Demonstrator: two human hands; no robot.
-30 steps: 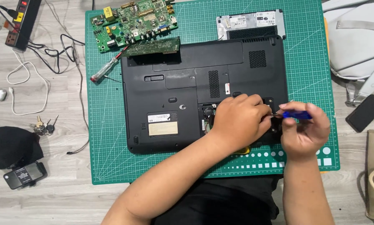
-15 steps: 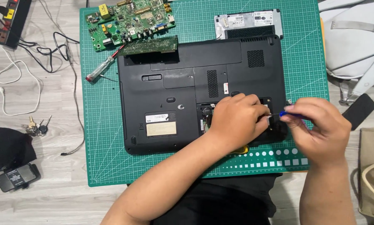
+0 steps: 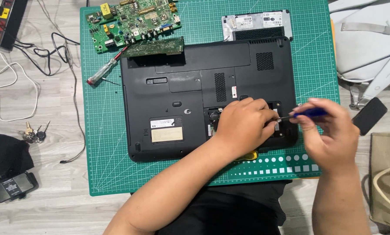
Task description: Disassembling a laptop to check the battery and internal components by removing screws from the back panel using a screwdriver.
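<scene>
A black laptop [image 3: 182,91] lies upside down on a green cutting mat [image 3: 103,139]. My left hand [image 3: 242,124] rests over an open compartment in the laptop's lower right part, fingers curled and pressing there. My right hand [image 3: 329,135] holds a small blue-handled screwdriver [image 3: 306,113], its thin tip pointing left toward the fingers of my left hand. What lies under my left hand is hidden.
A green circuit board [image 3: 132,19] and a smaller board [image 3: 158,47] lie at the mat's far edge, with a clear-handled screwdriver [image 3: 103,72] and a removed cover panel [image 3: 256,24]. Cables [image 3: 12,87], keys [image 3: 34,132], a power strip [image 3: 5,21], a grey bag [image 3: 369,43] and a black phone [image 3: 369,115] surround the mat.
The view has shifted. My right hand with the screwdriver has lifted slightly up and to the right. My left hand stays on the compartment.
</scene>
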